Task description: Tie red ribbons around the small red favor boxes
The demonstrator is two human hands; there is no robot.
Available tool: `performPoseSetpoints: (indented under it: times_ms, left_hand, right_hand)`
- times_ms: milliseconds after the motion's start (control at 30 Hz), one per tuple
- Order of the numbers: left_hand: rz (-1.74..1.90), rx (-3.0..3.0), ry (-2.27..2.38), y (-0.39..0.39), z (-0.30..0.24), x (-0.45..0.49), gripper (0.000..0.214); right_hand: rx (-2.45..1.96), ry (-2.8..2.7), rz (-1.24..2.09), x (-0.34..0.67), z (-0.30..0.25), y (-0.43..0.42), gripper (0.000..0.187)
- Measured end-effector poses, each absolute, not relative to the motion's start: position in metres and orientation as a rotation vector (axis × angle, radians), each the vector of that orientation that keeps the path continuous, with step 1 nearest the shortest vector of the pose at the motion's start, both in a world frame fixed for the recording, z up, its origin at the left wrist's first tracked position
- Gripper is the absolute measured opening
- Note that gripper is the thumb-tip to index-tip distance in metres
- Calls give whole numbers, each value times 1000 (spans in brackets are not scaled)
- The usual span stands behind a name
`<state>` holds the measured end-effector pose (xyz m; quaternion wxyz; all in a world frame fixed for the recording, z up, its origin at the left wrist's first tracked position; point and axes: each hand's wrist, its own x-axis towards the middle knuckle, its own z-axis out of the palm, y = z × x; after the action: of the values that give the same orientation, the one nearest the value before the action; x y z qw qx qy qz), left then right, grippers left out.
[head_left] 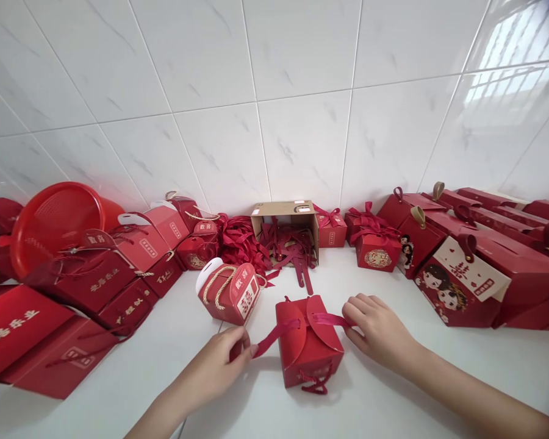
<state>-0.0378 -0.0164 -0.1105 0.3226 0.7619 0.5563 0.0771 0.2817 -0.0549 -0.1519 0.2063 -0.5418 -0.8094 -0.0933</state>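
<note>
A small red gift box (310, 341) stands on the white tabletop in front of me, its rounded top flaps folded over each other. A dark red ribbon (274, 337) passes through holes in the flaps, its two ends pulled out to either side. My left hand (233, 356) pinches the left ribbon end between thumb and fingers. On the other side my right hand (374, 326) grips the right end, fingers curled. A dark red cord handle hangs on the box's near face. Just behind the left hand sits a red box with rope handles (229, 291).
At the back lie a heap of red ribbons (242, 241) and an open cardboard box (284, 209) holding leather-like straps. Ribbon-tied boxes (379, 250) stand right of it. Stacked red boxes (91, 274) and a red plastic basket (57, 228) fill the left; larger printed boxes (466, 277) line the right. A tiled wall rises behind.
</note>
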Motion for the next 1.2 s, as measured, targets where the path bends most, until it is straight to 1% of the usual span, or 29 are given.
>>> performPoseSetpoints:
  times_ms: [33, 100, 133, 167, 233, 300, 367, 400, 467, 533, 567, 600, 633, 700, 767, 833, 900, 1000, 1067, 1200]
  left_hand:
    - [213, 2062, 1530, -19, -109, -37, 31]
    - [203, 2194, 1702, -26, -103, -33, 32]
    - [165, 2243, 1749, -31, -99, -30, 35]
    - [107, 2269, 1742, -38, -96, -26, 39]
    - [-29, 2240, 1587, -51, -91, -18, 44]
    - [-93, 2175, 1424, -61, -92, -11, 43]
    - [-68, 2141, 1356, -65, -97, -8, 38]
    - [-37, 2118, 1353, -65, -101, -9, 36]
    - [39, 2000, 1357, -60, -110, -13, 40]
    - [178, 1804, 1338, -55, -121, -19, 50]
    - [303, 1704, 1321, -53, -125, -21, 54]
    - [466, 1613, 1296, -53, -128, -22, 57]
    - [650, 1529, 1267, -53, -130, -22, 58]
    - [974, 1372, 1188, -57, -129, -18, 55]
    - [1167, 1248, 1096, -61, -121, -13, 52]
    - [1275, 1201, 1021, -61, -108, -9, 47]
    - [1361, 1223, 959, -59, -95, -8, 36]
    - [1382, 1302, 937, -50, -80, -9, 19]
    - [1363, 1355, 964, -44, -73, -9, 17]
    - [1340, 1388, 1019, -34, -58, -4, 21]
  right_hand:
    - [-1655, -2243, -183, 283, -151, -57, 5]
    - [-1887, -2226, 69, 287, -144, -65, 12]
    - [-1933, -2232, 242, 289, -139, -69, 15]
    - [-1918, -2246, 441, 290, -135, -74, 18]
    - [-1747, -2238, 847, 289, -128, -81, 26]
    - [-1545, -2104, 1165, 283, -128, -84, 27]
    - [-1419, -1867, 1400, 276, -135, -82, 29]
    - [-1391, -1715, 1497, 271, -141, -81, 35]
    - [-1355, -1352, 1627, 264, -151, -79, 52]
    - [-1278, -973, 1658, 258, -158, -79, 68]
    - [-1206, -813, 1654, 257, -159, -79, 71]
    - [-1120, -689, 1648, 256, -159, -79, 69]
    - [-1032, -603, 1645, 255, -157, -79, 62]
    - [-893, -526, 1627, 257, -151, -77, 42]
    - [-836, -548, 1564, 259, -143, -73, 30]
    - [-835, -622, 1473, 262, -134, -69, 27]
    - [-847, -713, 1369, 265, -123, -65, 26]
    - [-860, -851, 1190, 268, -107, -61, 18]
    - [-868, -935, 1070, 270, -97, -58, 15]
    - [-880, -1114, 879, 272, -81, -50, 12]
